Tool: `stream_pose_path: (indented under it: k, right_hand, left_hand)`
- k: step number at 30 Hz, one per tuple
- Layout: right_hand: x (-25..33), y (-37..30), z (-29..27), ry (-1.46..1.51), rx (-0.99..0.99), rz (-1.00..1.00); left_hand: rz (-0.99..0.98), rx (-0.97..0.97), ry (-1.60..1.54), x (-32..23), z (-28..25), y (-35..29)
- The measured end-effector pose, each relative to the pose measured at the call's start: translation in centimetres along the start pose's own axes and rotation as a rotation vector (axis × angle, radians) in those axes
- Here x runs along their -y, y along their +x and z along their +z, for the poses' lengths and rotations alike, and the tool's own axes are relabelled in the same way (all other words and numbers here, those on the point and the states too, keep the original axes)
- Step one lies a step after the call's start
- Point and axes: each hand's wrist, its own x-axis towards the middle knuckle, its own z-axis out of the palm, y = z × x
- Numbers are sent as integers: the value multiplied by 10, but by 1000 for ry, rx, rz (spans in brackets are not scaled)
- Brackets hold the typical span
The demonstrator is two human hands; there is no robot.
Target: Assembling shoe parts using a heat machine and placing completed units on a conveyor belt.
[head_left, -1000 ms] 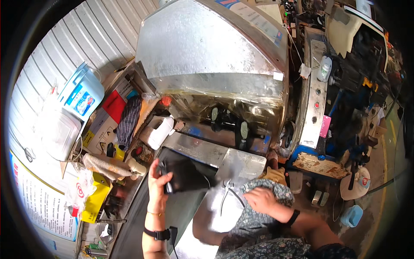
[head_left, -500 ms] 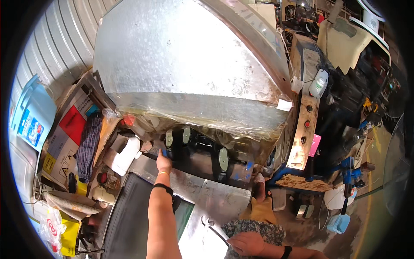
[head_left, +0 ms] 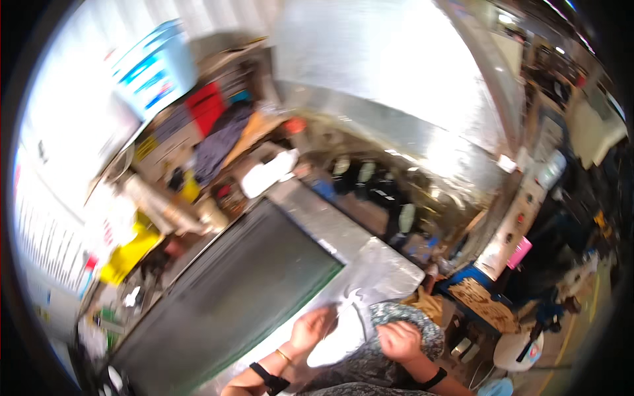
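Note:
Blurred by motion, my left hand [head_left: 314, 328] is over the metal table with its fingers curled together; what they hold, if anything, I cannot make out. It is beside a bright white surface [head_left: 337, 340] near my body. My right hand [head_left: 399, 341] is just to the right, in front of my patterned clothing [head_left: 386, 313], with its fingers bent inward and their contents hidden. A thin pale curved piece [head_left: 350, 300] lies beyond the hands. Farther off, several black pieces with pale oval faces [head_left: 365, 173] lie beneath the metal hood.
A dark conveyor belt [head_left: 231, 290] runs along the left. Behind stands the large metal hood [head_left: 389, 72]. A white jug [head_left: 267, 173] and a light blue bin [head_left: 155, 69] are at the far left. A control panel [head_left: 512, 231] with buttons is at the right.
My view has turned and shifted left, showing more of the belt. My left hand has come back from the black pieces under the hood to near my right hand.

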Motion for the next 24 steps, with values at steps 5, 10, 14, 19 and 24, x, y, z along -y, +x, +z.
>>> stream_pose_path:
  k: [5,10,14,19,24]
  right_hand:
    - [9,-6,-1,-21,-13,-20]
    - [15,-14,1,-40,-25,-32]
    - [15,-22,7,-73,-21,-43]
    - [22,-31,7,-89,-32,-79]
    - [16,-26,3,-105,-40,-60]
  left_hand:
    - [213,118,444,25,-22,-143]
    - [230,3,623,34,-9,-169]
    - [39,2,167,51,-33,-167]
    - [-470,-912,894,106,-205,-167]
    - [-1313,-1287,638,155,-309,-189]
